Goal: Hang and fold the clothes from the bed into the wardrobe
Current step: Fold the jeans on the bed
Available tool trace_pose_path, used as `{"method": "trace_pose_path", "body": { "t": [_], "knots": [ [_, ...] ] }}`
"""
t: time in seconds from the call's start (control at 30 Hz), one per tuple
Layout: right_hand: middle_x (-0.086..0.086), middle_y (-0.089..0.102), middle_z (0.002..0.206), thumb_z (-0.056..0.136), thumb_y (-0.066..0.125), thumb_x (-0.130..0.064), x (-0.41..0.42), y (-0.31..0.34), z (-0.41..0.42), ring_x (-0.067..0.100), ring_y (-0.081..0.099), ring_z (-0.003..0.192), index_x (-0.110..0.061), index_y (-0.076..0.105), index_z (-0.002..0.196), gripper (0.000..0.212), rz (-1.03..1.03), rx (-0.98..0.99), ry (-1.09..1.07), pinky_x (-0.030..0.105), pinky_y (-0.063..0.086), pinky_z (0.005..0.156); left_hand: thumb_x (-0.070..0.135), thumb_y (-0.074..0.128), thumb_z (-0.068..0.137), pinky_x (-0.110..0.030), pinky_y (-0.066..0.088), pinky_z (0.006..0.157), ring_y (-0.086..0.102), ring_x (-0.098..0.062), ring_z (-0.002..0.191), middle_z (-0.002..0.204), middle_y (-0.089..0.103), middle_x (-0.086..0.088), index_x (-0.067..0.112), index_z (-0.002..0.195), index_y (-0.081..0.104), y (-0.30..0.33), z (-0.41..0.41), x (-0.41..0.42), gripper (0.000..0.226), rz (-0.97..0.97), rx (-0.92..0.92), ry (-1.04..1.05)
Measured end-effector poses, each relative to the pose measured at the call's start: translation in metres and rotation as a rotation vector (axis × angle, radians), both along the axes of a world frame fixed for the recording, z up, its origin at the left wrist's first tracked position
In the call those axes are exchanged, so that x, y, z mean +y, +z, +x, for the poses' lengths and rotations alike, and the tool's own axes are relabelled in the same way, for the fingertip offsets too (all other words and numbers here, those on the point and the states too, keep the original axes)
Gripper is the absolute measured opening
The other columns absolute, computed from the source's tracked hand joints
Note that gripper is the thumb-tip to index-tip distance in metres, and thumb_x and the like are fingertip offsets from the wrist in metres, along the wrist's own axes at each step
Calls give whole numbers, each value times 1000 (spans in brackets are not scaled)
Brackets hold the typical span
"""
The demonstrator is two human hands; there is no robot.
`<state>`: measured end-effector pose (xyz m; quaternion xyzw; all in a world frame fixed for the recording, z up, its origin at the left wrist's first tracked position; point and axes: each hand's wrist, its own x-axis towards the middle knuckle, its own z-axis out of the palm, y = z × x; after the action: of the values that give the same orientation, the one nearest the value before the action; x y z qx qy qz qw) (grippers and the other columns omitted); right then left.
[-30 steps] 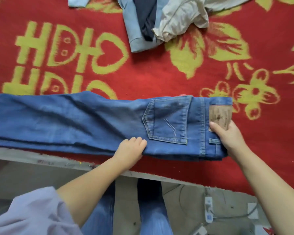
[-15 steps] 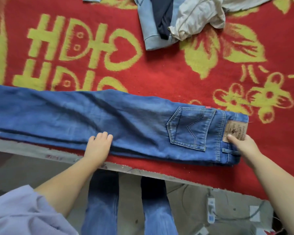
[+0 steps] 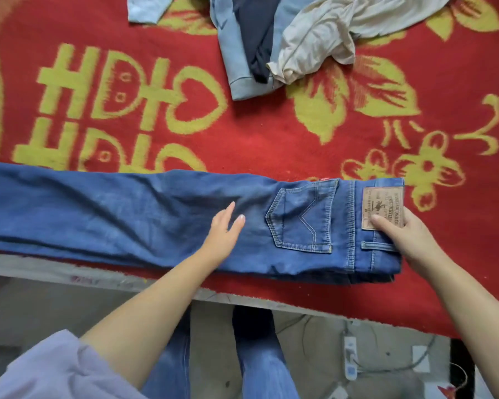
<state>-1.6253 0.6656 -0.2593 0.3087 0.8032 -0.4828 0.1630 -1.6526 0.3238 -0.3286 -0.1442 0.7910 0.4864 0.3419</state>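
Observation:
A pair of blue jeans [image 3: 127, 214] lies folded lengthwise along the bed's near edge, waistband to the right and legs running off the left. My left hand [image 3: 224, 234] lies flat on the thigh area with straight fingers, just left of the back pocket [image 3: 303, 217]. My right hand [image 3: 401, 237] holds the waistband end, thumb pressed on the brown leather patch [image 3: 382, 203] and fingers around the edge. A heap of other clothes [image 3: 285, 38] lies at the far side of the bed: light blue, dark navy and beige pieces.
The bed carries a red blanket [image 3: 271, 139] with yellow letters and flowers. Its pale front edge [image 3: 41, 269] runs across below the jeans. Below it I see my own legs in jeans, a grey floor and a white power strip [image 3: 349, 358] with cables.
My left hand has slid from the jeans' near edge up onto the thigh, its fingers now straight and flat. My right hand stays on the waistband patch.

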Motion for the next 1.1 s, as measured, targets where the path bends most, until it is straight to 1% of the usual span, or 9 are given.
{"method": "trace_pose_path", "body": {
  "t": [0.13, 0.3, 0.4, 0.53, 0.67, 0.73, 0.9, 1.03, 1.1],
  "knots": [
    [-16, 69, 100, 91, 62, -14, -90, 83, -29, -7, 64, 89, -28, 61, 105, 19, -193, 151, 210, 8, 48, 76, 71, 24, 90, -62, 20, 109, 23, -27, 144, 157, 20, 7, 37, 148, 30, 23, -29, 21, 67, 505, -543, 410],
    [1, 56, 105, 90, 56, -26, -248, 65, -58, 18, 59, 95, -27, 50, 99, 11, -111, 156, 586, 30, 46, 83, 81, 33, 80, -42, 42, 86, 55, -25, 106, 121, 59, -8, 21, 134, 54, 46, -42, -69, 84, 841, -480, 369],
    [5, 41, 113, 91, 53, -31, -328, 13, -57, 29, 59, 91, -23, 44, 109, 22, -16, -5, 700, 38, 48, 84, 79, 42, 74, -36, 51, 73, 62, -16, 93, 113, 64, 0, 26, 123, 60, 56, -47, -136, 75, 678, -386, 382],
    [12, 44, 137, 96, 50, -27, -362, -27, -49, 22, 51, 109, -13, 41, 137, 45, -92, -171, 966, 31, 40, 89, 58, 69, 77, -35, 46, 86, 52, -10, 113, 123, 54, 11, 24, 135, 39, 25, -48, -163, 74, 60, -237, 140],
    [6, 64, 120, 89, 40, -19, -327, -30, -49, 25, 56, 115, -14, 63, 121, 39, 201, 334, 713, 40, 46, 98, 35, 70, 84, -30, 40, 81, 53, -25, 114, 121, 54, -4, 7, 128, 36, -18, -48, -146, 62, -175, -111, 54],
    [7, 51, 141, 92, 36, -30, -288, -48, -54, 25, 37, 135, -17, 51, 136, 48, 524, 427, 729, 52, 30, 109, 32, 68, 86, -32, 39, 78, 53, -30, 114, 118, 58, -9, 6, 120, 42, -32, -47, -145, 49, -207, -69, 88],
    [-3, -12, 161, 93, 2, -60, -236, -98, -74, 23, -17, 147, -39, -15, 148, 61, 787, -201, 1129, 68, 6, 110, 30, 63, 89, -42, 44, 89, 51, -32, 115, 123, 56, -10, 16, 131, 37, -32, -40, -146, 51, -415, 51, 21],
    [-1, -20, 159, 100, 33, -49, -244, -95, -90, 25, -19, 146, -38, -9, 151, 67, 663, -183, 1006, 61, 0, 113, 37, 55, 84, -59, 27, 108, 30, -33, 139, 150, 33, -18, 16, 149, 22, -23, -29, -129, 76, -721, 639, -340],
    [4, -6, 161, 97, 48, -41, -238, -87, -84, 24, -6, 148, -28, 4, 154, 73, 575, -5, 672, 53, 5, 116, 46, 39, 88, -65, 18, 107, 11, -31, 145, 158, 13, -14, 23, 152, 15, -19, -28, -112, 71, -620, 620, -429]
  ]
}}
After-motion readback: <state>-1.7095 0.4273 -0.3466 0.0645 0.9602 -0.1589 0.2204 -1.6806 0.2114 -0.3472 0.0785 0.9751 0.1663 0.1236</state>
